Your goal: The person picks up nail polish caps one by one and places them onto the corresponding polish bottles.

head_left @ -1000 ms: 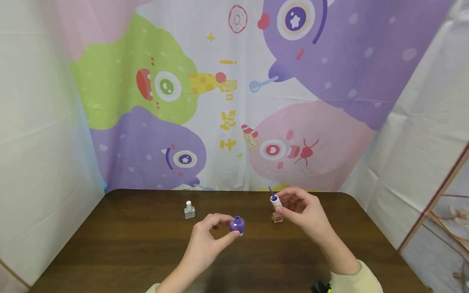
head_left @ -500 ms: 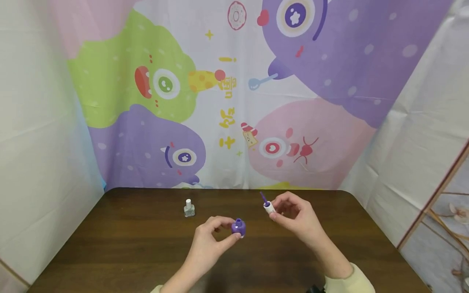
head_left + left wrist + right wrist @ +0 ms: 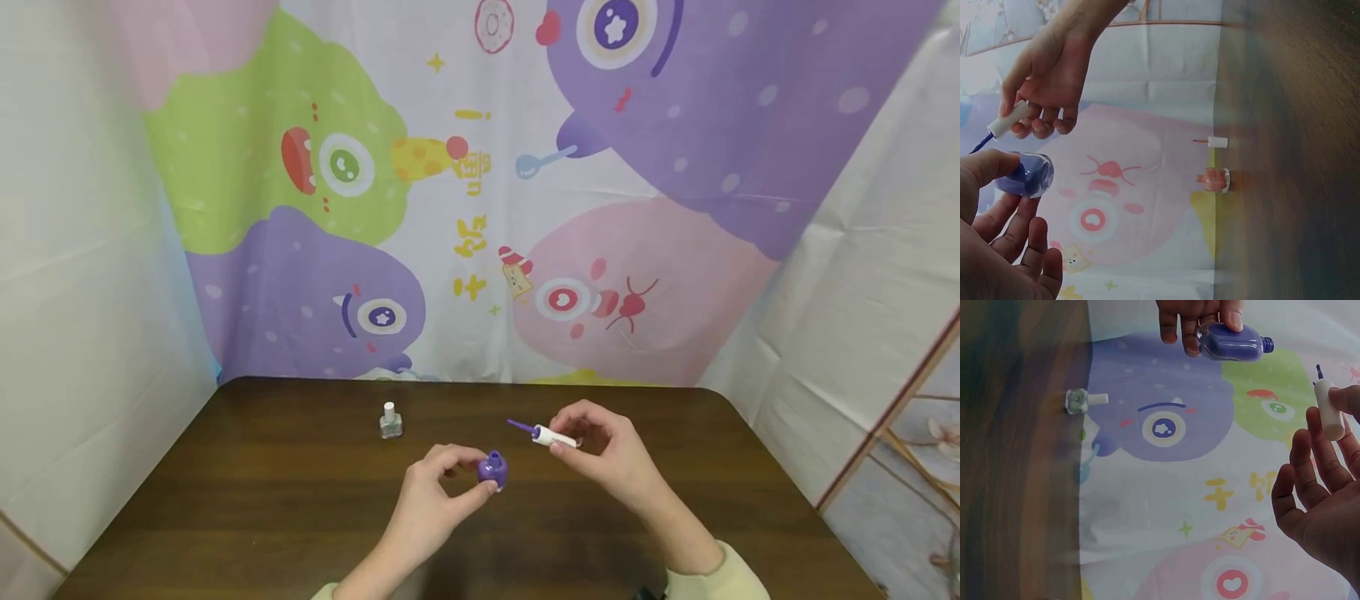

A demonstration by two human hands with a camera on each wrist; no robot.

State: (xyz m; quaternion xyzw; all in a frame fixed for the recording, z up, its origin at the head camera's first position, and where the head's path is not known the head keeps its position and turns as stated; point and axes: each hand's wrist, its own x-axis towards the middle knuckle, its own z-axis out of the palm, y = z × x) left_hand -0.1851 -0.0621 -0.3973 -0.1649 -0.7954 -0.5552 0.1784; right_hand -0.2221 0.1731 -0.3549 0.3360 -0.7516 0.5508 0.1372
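My left hand (image 3: 427, 496) pinches a small nail polish bottle (image 3: 492, 473) of purple polish between thumb and fingers. Its neck is uncapped and points up. To its right, my right hand (image 3: 615, 450) holds the white nail polish cap (image 3: 555, 437) by thumb and fingers. The purple-coated brush (image 3: 521, 427) sticks out of that cap, pointing left, a short way above and apart from the bottle's mouth. In the right wrist view, the threaded neck (image 3: 1267, 344) of the bottle shows bare. Both hands are raised over the table.
A capped bottle of silvery polish (image 3: 391, 423) stands at the table's back left. In the left wrist view, an uncapped pinkish-brown bottle (image 3: 1214, 179) stands beside its white cap (image 3: 1219, 142), brush upward. A cartoon curtain (image 3: 480, 333) hangs behind the dark wooden table (image 3: 247, 500).
My right hand has moved left and slightly down, and the brush has tilted from upright to pointing left toward the bottle. The left hand has shifted slightly right, still holding the bottle.
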